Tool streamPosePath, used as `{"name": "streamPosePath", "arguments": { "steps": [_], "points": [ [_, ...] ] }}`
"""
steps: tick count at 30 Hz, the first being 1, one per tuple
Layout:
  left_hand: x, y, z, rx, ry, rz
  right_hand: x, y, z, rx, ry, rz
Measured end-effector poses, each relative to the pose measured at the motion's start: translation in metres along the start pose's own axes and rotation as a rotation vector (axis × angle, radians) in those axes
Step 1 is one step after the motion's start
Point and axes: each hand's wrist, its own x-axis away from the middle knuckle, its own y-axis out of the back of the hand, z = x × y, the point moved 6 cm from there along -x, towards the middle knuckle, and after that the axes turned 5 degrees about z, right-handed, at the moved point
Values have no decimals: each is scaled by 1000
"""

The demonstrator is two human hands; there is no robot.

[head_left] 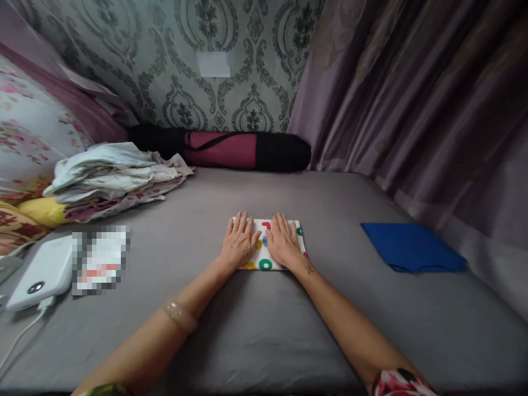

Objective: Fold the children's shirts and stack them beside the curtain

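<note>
A folded white cloth [265, 253] with colourful printed shapes lies flat on the grey sheet [264, 324], in the middle of the head view. My left hand [240, 242] rests palm down on its left part, fingers stretched out and pointing away from me. On the right part, my right hand [284, 241] presses flat in the same way, its fingers extended. Between the two thumbs a strip of the cloth shows; the rest is partly covered by my palms. Neither hand grips anything.
To the right lies a folded blue cloth [412, 247]. On the left are a white power bank [45, 272] with a cable, a blurred-out packet [103, 258] and a pile of folded fabric [115, 176]. A black and maroon long bag [223, 149] lies along the wall.
</note>
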Motion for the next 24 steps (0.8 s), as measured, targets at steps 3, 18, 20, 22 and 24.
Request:
{"name": "streamPosePath", "arguments": {
  "steps": [3,18,20,22,24],
  "points": [
    [1,-8,1,30,14,27,3,-3,-5,44,-34,-31],
    [11,-7,31,135,3,149,10,5,-51,98,-92,31],
    [11,-9,32,146,7,139,11,4,-52,112,-92,48],
    [12,-9,32,169,9,113,10,5,-51,113,-98,73],
    [12,-8,33,217,5,77,8,10,-46,117,-109,78]
  ]
}}
